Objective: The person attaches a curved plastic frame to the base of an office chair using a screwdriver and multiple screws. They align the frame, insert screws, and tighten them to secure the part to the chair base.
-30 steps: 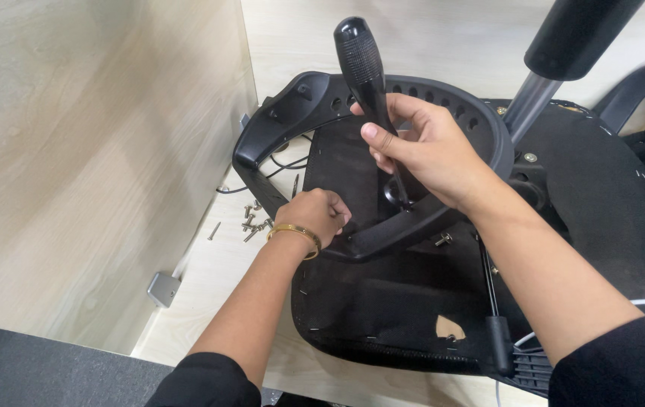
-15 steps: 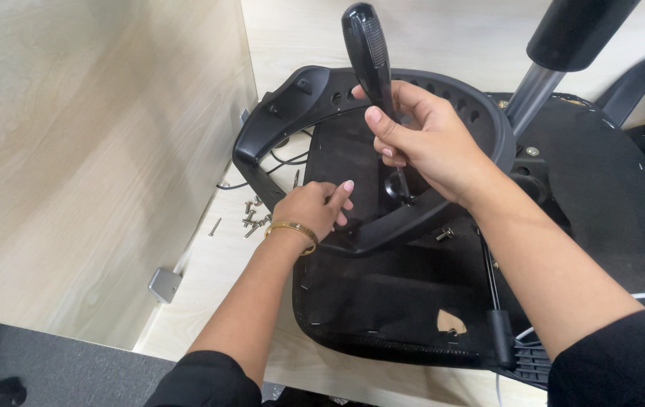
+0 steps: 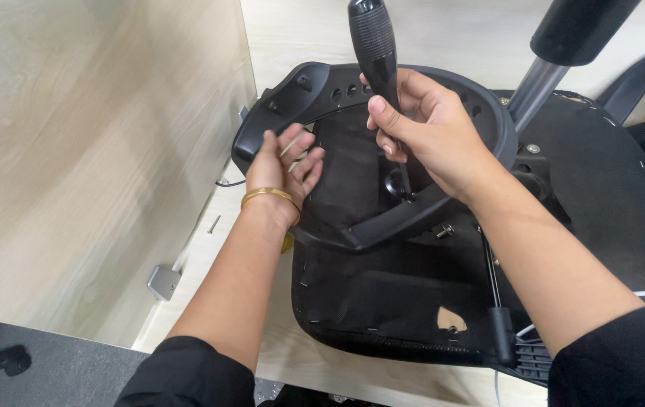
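Note:
My right hand (image 3: 432, 128) is shut on a black-handled screwdriver (image 3: 371, 45), held nearly upright. Its tip rests down inside a black plastic loop-shaped frame (image 3: 307, 87). That frame lies on the upturned underside of a black chair seat (image 3: 383, 301). My left hand (image 3: 281, 169), with a gold bangle (image 3: 266, 194) at the wrist, is open with fingers spread. It rests against the left side of the frame and holds nothing that I can make out. A small silver bolt (image 3: 444, 231) sticks out just below the frame's lower bar.
A light wooden panel (image 3: 89, 151) stands close on the left, with a metal corner bracket (image 3: 163, 283) at its foot. A loose screw (image 3: 214, 224) lies on the pale floor. A silver and black gas cylinder (image 3: 537, 79) rises at upper right beside a black chair leg (image 3: 643, 75).
My left hand has left the frame's lower bar, moved up and left, and opened its fingers. The screwdriver has shifted slightly and stands more upright in my right hand.

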